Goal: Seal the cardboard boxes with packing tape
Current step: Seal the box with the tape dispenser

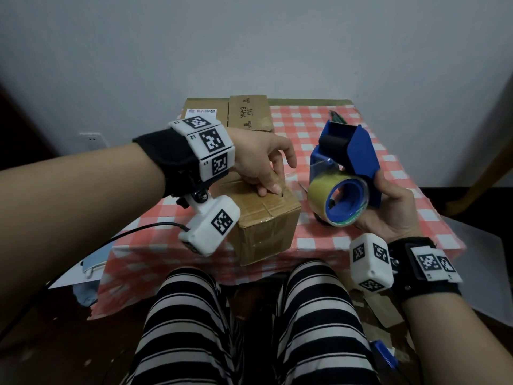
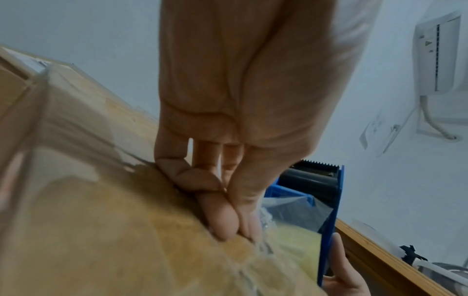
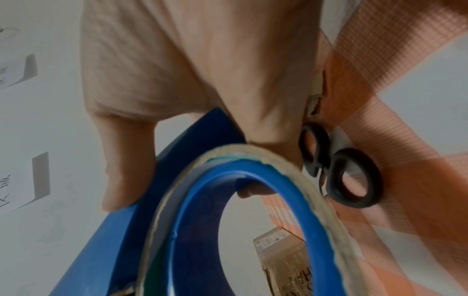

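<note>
blue tape dispenser (image 1: 351, 159), brown box (image 1: 266, 218), red-checked tablecloth (image 1: 319, 120)

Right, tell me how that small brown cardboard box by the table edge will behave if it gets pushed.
The small brown cardboard box probably slides easily: its base lies flat on the checked tablecloth. It likely tips off if pushed nearer, since one corner overhangs the edge. The left hand pressing its top probably steadies it.

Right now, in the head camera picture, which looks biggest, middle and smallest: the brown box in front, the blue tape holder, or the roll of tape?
1. The brown box looks biggest.
2. The blue tape holder comes next.
3. The roll of tape, mounted on the holder, looks smallest.
</note>
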